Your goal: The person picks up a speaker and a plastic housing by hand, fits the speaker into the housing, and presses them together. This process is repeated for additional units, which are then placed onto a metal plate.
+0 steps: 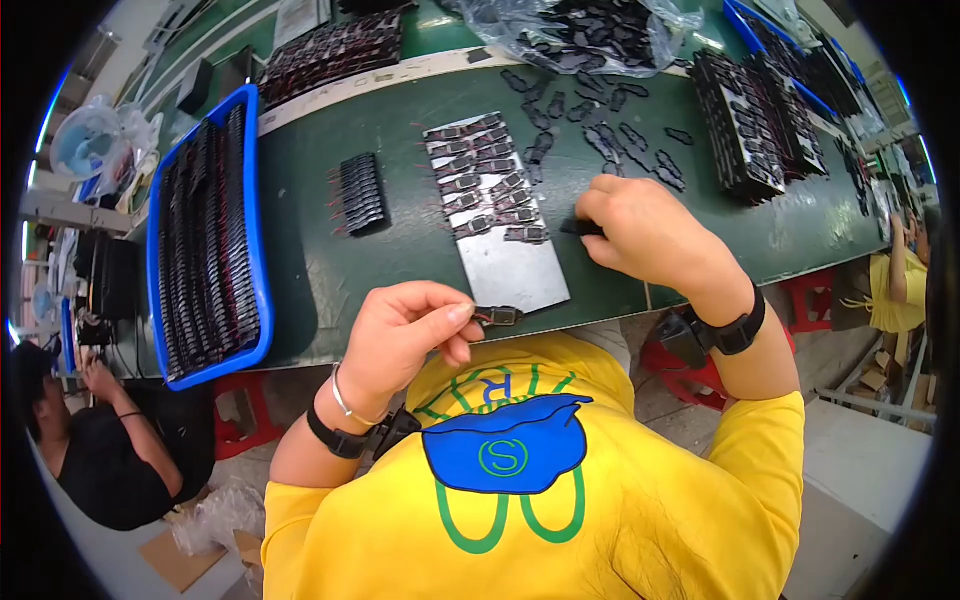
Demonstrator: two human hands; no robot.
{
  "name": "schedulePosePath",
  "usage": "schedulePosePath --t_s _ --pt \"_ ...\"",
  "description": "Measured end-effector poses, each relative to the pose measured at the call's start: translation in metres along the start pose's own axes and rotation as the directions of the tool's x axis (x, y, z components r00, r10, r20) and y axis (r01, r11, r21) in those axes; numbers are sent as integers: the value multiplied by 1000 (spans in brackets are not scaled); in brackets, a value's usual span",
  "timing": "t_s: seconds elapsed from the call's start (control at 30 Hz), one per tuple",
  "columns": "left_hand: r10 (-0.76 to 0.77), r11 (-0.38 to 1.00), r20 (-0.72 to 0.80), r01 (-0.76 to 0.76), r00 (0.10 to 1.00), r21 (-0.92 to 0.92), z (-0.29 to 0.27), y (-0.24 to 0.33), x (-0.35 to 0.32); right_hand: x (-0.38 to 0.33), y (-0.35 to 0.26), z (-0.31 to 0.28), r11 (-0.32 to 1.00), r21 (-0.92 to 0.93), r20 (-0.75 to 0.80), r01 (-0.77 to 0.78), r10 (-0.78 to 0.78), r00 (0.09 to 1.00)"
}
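Note:
My left hand [405, 330] is closed, pinching a small black speaker-like part with red wires [500, 316] by its wire end, at the table's near edge. The part lies just below the near end of a silver metal plate [515, 275]. On the plate's far portion, similar wired parts [465, 183] lie in two columns. To the right of the plate, my right hand [650, 230] is closed around a small black piece [580, 227], partly hidden by the fingers. Beyond that hand, loose flat black plastic pieces [605, 140] are scattered across the green table [400, 270].
Left of the plate stands a row of wired parts [360, 193]. A blue tray [262, 300] packed with them sits farther left. Loaded plates are stacked [740, 130] at right. A clear bag [660, 60] of black pieces lies at the back. Co-workers sit at both sides.

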State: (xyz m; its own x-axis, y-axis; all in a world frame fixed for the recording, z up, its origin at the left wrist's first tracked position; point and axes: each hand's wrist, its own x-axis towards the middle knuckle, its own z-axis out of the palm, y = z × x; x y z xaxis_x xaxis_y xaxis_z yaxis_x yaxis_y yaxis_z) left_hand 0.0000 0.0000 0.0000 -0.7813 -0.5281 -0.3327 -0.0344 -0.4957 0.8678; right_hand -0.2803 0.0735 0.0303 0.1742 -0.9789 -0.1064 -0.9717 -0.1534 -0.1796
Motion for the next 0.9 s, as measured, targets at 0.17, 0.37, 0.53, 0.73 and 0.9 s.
schedulePosePath --t_s 0.17,0.37,0.53,0.73,0.9 --pt "-4 999 -49 2 999 -53 7 0 3 -10 -12 15 975 219 -300 -33 100 949" --pt "-7 1000 -84 7 996 0 10 2 3 -27 -50 16 823 511 -567 248 106 817" --pt "-1 1000 -89 1 996 0 10 1 3 -24 -72 16 794 490 -585 359 -5 811" --pt "-8 1000 -48 7 999 -27 11 0 3 -18 -82 18 890 261 -644 375 -129 754" --pt "5 999 -19 -6 1000 -47 9 -2 3 -14 -86 21 906 200 -672 373 -150 725"
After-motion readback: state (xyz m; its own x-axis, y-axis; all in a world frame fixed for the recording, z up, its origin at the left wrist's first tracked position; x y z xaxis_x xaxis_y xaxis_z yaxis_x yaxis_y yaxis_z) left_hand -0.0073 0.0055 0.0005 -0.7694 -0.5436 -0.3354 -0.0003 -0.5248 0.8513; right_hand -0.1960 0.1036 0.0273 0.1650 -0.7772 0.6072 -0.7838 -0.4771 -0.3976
